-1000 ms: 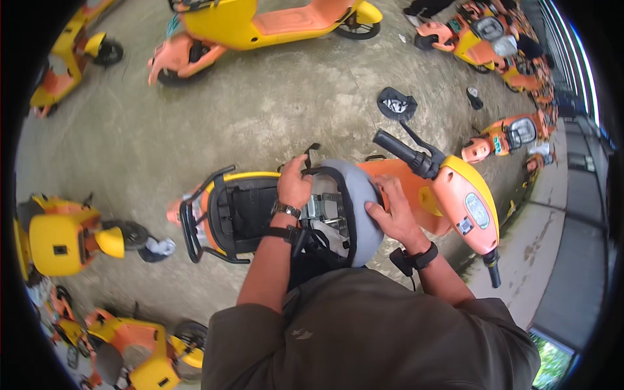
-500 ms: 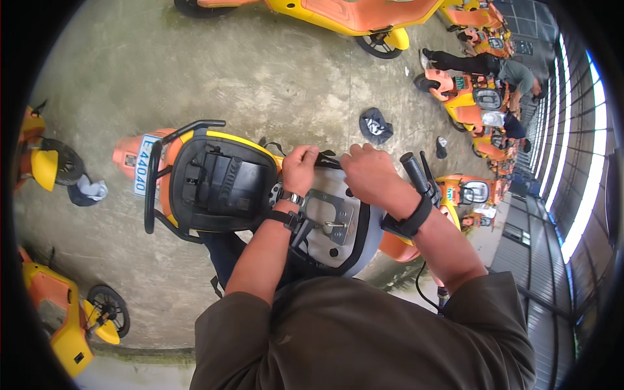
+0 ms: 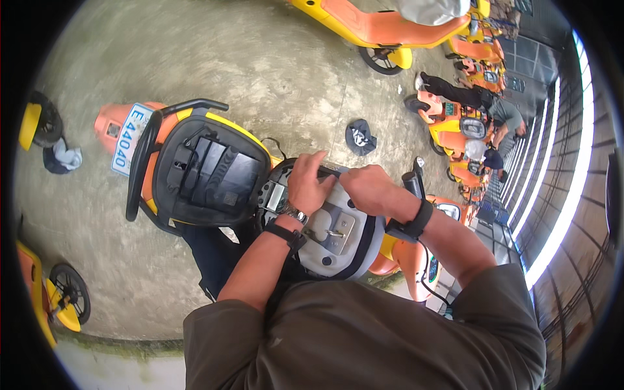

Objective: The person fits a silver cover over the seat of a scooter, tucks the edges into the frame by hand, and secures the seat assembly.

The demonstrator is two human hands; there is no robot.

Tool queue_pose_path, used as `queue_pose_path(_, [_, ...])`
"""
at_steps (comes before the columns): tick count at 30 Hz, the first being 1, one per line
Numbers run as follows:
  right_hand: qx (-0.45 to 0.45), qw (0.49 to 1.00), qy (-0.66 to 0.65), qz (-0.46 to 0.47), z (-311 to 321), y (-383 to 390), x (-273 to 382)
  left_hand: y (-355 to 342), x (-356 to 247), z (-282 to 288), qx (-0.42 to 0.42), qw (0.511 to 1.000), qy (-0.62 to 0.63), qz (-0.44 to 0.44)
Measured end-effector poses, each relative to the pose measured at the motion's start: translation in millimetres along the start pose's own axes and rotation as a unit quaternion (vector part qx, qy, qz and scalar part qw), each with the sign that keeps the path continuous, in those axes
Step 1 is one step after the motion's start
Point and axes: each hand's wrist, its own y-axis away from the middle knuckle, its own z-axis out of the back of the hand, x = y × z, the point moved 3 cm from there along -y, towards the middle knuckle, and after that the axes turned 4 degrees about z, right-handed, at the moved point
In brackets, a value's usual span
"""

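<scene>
An upturned scooter seat (image 3: 359,224) stands before me, its grey underside towards me, with a metal latch plate (image 3: 339,233) and black edging. At its far edge my right hand (image 3: 369,188) is closed, fingers pinching the black edging. Just left of it, my left hand (image 3: 308,184) lies over the same edge, thumb and forefinger apart; its other fingertips are partly hidden. To the left is the scooter's open black compartment (image 3: 221,179) with a dark block inside. Beyond that are the black rear rack bar (image 3: 140,169) and a licence plate (image 3: 132,140).
A handlebar grip (image 3: 411,184) stands right of my right hand. Dark cloth items, one a cap-like piece (image 3: 360,137), lie on the concrete floor. Orange and yellow scooters surround me; one (image 3: 383,25) stands ahead. Another person (image 3: 494,107) bends over scooters at the far right.
My view has shifted, so the scooter sits tilted and further left. The left hand's fingers have spread from a tighter curl. The right hand keeps its pinch at the seat's edge.
</scene>
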Motion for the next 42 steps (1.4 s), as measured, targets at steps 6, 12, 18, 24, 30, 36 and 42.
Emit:
queue_pose_path(6, [-0.063,0.997,-0.03,-0.03,5,5,-11,10,24,39,0.013,0.998,0.061,0.022])
queue_pose_path(12, [-0.092,0.994,-0.033,-0.051,7,1,-17,101,88,125,0.255,0.952,-0.016,0.169])
queue_pose_path(18, [-0.199,0.97,-0.14,0.024,26,15,-6,154,71,117,0.26,0.95,-0.171,0.036])
queue_pose_path(24, [-0.109,0.977,-0.079,0.166,22,53,84,154,68,108,0.245,0.962,-0.104,-0.066])
queue_pose_path(30, [-0.073,0.978,0.085,0.176,-55,64,141,168,70,103,0.16,0.986,0.009,0.056])
queue_pose_path(36, [-0.144,0.962,0.111,0.205,-66,76,159,177,64,92,0.079,0.993,0.027,-0.08])
queue_pose_path(42, [-0.091,0.978,0.01,0.186,-63,69,161,159,69,53,-0.028,0.996,-0.048,-0.068])
